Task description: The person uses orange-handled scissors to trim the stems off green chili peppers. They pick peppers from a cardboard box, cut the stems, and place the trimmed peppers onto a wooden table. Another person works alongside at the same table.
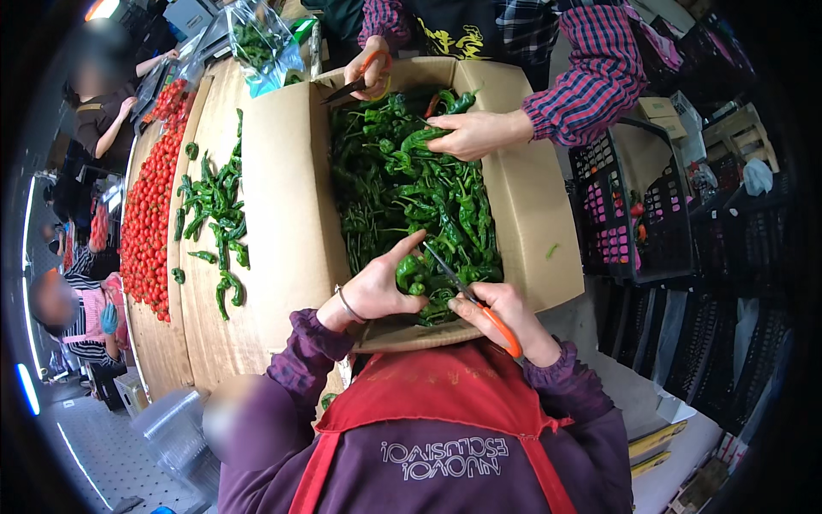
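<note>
An open cardboard box point(286, 193) filled with wrinkled green peppers point(417, 199) stands before me. Over its near end, my left hand point(376, 283) holds a green pepper point(411, 273) between the fingers, with thumb and index finger spread wide. My right hand point(507, 311) grips scissors point(496, 321) with orange handles. Their blades point up and left, their tip just right of the left hand's fingertip. Across the box, a co-worker's hand point(366, 67) holds orange-handled scissors point(374, 64) with dark blades. That person's other hand point(478, 133) holds a long green pepper point(420, 138).
Loose green peppers point(215, 199) lie on the wooden table point(212, 347) at left, beside a long heap of cherry tomatoes point(148, 225). A clear bag point(260, 42) of greens stands behind. Black plastic crates point(642, 270) are at right. Other people work at far left.
</note>
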`<action>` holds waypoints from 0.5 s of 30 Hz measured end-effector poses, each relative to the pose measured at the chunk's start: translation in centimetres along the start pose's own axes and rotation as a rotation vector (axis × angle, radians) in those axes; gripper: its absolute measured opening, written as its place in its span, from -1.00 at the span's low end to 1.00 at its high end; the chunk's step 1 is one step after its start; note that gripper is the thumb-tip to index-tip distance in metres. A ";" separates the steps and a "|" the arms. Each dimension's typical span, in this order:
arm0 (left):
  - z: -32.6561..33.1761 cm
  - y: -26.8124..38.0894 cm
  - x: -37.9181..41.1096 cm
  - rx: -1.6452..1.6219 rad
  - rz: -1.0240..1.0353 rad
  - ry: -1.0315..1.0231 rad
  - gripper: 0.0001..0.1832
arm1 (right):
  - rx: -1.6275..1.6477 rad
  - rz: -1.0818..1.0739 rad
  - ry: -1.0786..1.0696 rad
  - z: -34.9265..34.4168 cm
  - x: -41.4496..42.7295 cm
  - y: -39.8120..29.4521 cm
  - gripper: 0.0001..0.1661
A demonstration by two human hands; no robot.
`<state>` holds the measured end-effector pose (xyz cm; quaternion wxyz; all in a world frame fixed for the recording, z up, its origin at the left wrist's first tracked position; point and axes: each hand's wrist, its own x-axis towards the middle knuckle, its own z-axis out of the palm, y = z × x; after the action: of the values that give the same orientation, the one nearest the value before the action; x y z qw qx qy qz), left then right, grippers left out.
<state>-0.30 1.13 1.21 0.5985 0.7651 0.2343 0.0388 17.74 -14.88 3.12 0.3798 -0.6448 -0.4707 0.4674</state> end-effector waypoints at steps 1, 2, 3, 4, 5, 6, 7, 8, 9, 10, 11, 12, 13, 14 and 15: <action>-0.2 -0.4 0.0 -0.024 -0.016 0.017 -0.04 | 0.013 0.024 0.021 -0.1 -0.1 0.0 -0.77; -0.5 -1.1 0.1 -0.237 -0.095 0.041 -0.06 | 0.012 0.036 0.058 -0.3 -0.2 0.2 -0.80; -0.7 -1.5 0.1 -0.447 -0.173 0.078 -0.09 | 0.133 0.074 0.051 -0.4 -0.3 0.4 -0.81; -0.8 -1.6 0.0 -0.659 -0.201 0.217 -0.20 | 0.195 0.100 -0.029 -0.8 -0.5 0.0 -0.81; -1.1 -1.6 -0.1 -0.901 -0.232 0.266 -0.31 | 0.255 0.127 -0.111 -1.2 -0.8 -0.4 -0.80; -1.3 -2.2 0.3 -1.097 -0.233 0.280 -0.36 | 0.323 0.165 -0.230 -1.6 -1.2 0.0 -0.78; -1.3 -2.8 0.6 -1.293 -0.229 0.291 -0.40 | 0.348 0.184 -0.306 -1.3 -1.3 0.8 -0.75; -1.0 -3.0 0.6 -1.398 -0.192 0.331 -0.46 | 0.331 0.173 -0.339 -1.1 -1.3 0.8 -0.76; -0.7 -2.9 0.7 -1.433 -0.224 0.357 -0.52 | 0.315 0.170 -0.364 -0.9 -1.4 0.4 -0.78; -0.5 -2.6 0.9 -1.487 -0.228 0.370 -0.53 | 0.309 0.203 -0.382 -0.7 -1.3 0.4 -0.78; -0.3 -2.2 1.0 -1.539 -0.231 0.382 -0.54 | 0.280 0.176 -0.379 -0.6 -1.2 0.5 -0.78; -0.1 -1.9 1.0 -1.556 -0.242 0.396 -0.55 | 0.254 0.150 -0.377 -0.3 -1.0 0.7 -0.78; 0.1 -1.7 1.0 -1.572 -0.252 0.410 -0.56 | 0.228 0.123 -0.376 -0.2 -1.0 0.8 -0.79; 0.3 -1.4 1.1 -1.588 -0.263 0.422 -0.56 | 0.202 0.163 -0.379 -0.2 -0.9 0.7 -0.76; 0.5 -1.2 1.1 -1.600 -0.271 0.416 -0.57 | 0.188 0.141 -0.371 -0.1 -0.7 0.7 -0.76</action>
<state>0.44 1.35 -0.31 0.9050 0.0518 0.3316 0.2615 17.94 -15.80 2.66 0.3113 -0.5408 -0.4408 0.6452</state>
